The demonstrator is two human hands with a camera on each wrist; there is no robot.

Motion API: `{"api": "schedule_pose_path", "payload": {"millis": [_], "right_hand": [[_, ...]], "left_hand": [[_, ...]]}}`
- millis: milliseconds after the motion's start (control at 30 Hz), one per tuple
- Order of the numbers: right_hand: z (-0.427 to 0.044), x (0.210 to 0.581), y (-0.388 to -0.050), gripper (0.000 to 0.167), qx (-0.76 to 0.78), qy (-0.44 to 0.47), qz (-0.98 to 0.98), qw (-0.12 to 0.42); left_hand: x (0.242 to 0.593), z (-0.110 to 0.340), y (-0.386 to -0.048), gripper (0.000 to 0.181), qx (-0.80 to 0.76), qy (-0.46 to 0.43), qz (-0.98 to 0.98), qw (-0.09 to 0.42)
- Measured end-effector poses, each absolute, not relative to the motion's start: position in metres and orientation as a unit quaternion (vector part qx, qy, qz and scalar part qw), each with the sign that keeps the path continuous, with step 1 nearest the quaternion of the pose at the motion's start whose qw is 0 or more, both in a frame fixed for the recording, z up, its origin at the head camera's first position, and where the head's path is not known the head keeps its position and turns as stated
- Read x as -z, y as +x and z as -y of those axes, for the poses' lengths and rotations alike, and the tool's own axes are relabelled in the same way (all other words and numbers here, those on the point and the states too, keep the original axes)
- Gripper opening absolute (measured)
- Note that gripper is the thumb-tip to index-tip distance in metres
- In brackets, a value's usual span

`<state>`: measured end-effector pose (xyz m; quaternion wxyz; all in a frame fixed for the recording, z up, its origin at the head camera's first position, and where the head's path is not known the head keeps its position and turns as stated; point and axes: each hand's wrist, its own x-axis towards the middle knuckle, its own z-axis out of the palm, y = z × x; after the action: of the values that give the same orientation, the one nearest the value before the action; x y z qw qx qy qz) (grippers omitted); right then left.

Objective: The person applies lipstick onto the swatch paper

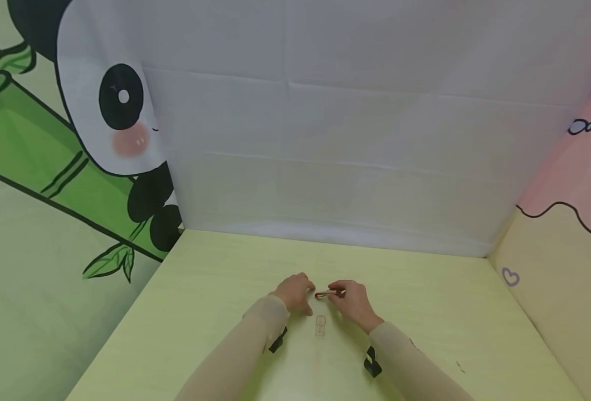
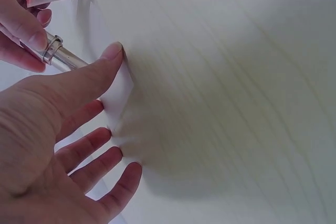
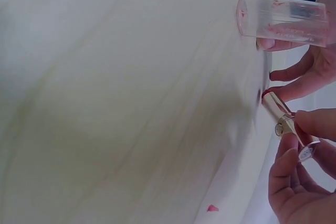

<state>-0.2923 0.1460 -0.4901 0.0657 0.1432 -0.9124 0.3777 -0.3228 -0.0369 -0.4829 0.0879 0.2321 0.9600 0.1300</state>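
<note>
My right hand (image 1: 354, 303) pinches a slim, shiny metallic lipstick tube (image 3: 278, 107) between thumb and fingers, with a ring around its middle. A red tip shows at the end toward my left hand (image 1: 294, 294). That hand is beside the tip, its thumb stretched out and its fingers loosely bent, holding nothing. In the left wrist view the left thumb hides the end of the lipstick tube (image 2: 65, 59). Nearer to me, a clear plastic container (image 1: 320, 326) with red smears stands on the table; the right wrist view shows the container (image 3: 283, 19) too.
The pale yellow table (image 1: 215, 267) meets a white back wall (image 1: 325, 128). A panda and bamboo print (image 1: 125, 117) covers the left side, and a pink and cream panel (image 1: 566, 223) the right. A small dark mark (image 1: 460, 366) lies on the table at the right.
</note>
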Motion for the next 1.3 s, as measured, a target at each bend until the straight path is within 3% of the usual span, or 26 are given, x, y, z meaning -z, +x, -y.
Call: {"api": "schedule_pose_path", "payload": {"millis": [1300], "right_hand": [[-0.153,0.479,-0.289,0.016,-0.342,0.183,0.921,0.014]], "left_hand": [[0.481,0.033,-0.329,0.061,-0.117,0.215,-0.964,0.101]]}}
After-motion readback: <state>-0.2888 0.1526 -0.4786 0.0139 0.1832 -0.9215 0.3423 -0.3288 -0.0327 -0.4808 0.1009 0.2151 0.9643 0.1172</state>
